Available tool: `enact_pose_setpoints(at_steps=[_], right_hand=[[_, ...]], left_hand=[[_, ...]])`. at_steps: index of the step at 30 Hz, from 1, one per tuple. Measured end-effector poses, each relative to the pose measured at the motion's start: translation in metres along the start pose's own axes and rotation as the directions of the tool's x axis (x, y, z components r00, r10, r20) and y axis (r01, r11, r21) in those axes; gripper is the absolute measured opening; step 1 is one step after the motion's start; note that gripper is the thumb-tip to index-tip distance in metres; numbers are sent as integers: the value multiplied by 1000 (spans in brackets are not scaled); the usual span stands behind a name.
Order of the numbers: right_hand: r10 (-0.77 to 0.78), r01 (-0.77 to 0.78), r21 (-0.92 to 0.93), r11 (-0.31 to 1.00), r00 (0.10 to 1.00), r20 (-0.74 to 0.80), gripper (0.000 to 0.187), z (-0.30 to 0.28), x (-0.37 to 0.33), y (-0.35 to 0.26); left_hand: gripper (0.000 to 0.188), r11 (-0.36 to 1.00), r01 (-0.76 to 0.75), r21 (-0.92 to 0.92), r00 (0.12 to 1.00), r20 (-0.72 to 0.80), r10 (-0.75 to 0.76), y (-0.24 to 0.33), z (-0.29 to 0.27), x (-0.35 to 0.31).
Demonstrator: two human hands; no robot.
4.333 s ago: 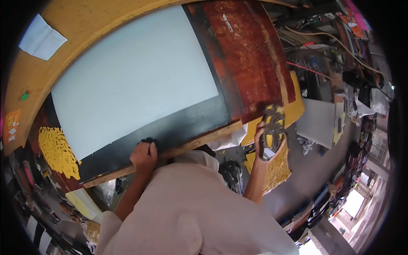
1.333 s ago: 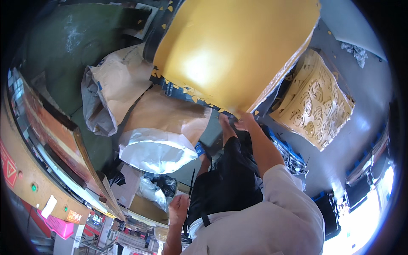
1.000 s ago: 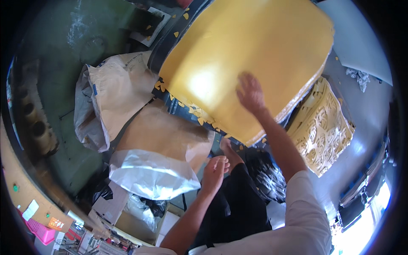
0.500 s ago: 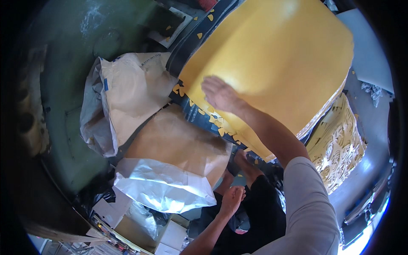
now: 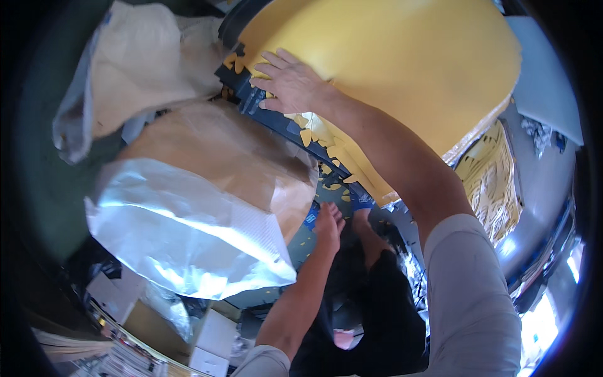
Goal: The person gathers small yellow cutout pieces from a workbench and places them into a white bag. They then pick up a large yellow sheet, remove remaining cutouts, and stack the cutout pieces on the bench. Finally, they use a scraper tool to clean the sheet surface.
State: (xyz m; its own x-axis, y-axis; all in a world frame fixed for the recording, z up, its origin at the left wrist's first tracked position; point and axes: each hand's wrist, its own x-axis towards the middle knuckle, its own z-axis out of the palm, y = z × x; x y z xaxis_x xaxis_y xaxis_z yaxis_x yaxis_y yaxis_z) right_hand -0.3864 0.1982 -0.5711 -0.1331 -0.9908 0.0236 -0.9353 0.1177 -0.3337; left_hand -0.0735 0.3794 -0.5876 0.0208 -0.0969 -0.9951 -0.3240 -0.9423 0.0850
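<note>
A large, smooth yellow sheet [image 5: 402, 81] lies over a dark machine bed [image 5: 276, 129]. At its near left corner my right hand [image 5: 292, 83] is spread flat, fingers apart, touching the sheet's edge. Small yellow cut-out pieces [image 5: 306, 136] are scattered along this edge, some under and beside the hand. My left hand [image 5: 328, 225] hangs lower down, beside the open paper sack, its fingers loosely apart with nothing visible in them. That sack [image 5: 195, 207] is brown paper outside with a white, shiny mouth facing me.
Another brown paper sack [image 5: 135, 69] stands behind at the left. To the right are a patterned, cut-out yellow sheet [image 5: 493, 182] and a pale board [image 5: 543, 75]. Cardboard boxes [image 5: 160, 327] sit at the lower left. My legs [image 5: 383, 295] are below; more yellow bits lie on the floor.
My right hand has moved left and up to the sheet's corner, and its fingers have spread. My left hand has risen, its fingers loosening. The view has shifted, with the sacks appearing further left.
</note>
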Motion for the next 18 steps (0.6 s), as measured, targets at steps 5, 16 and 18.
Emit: enact_pose_setpoints(at_steps=[5, 16, 18], right_hand=[[-174, 174, -10, 985, 974, -144, 61, 31, -58, -9], [-93, 152, 215, 965, 960, -263, 29, 48, -221, -70], [24, 62, 296, 953, 960, -278, 27, 59, -242, -89]], left_hand=[[63, 943, -119, -311, 958, 212, 191, 23, 26, 55], [31, 872, 136, -471, 885, 454, 107, 41, 45, 66], [35, 873, 169, -458, 772, 612, 172, 26, 42, 84]])
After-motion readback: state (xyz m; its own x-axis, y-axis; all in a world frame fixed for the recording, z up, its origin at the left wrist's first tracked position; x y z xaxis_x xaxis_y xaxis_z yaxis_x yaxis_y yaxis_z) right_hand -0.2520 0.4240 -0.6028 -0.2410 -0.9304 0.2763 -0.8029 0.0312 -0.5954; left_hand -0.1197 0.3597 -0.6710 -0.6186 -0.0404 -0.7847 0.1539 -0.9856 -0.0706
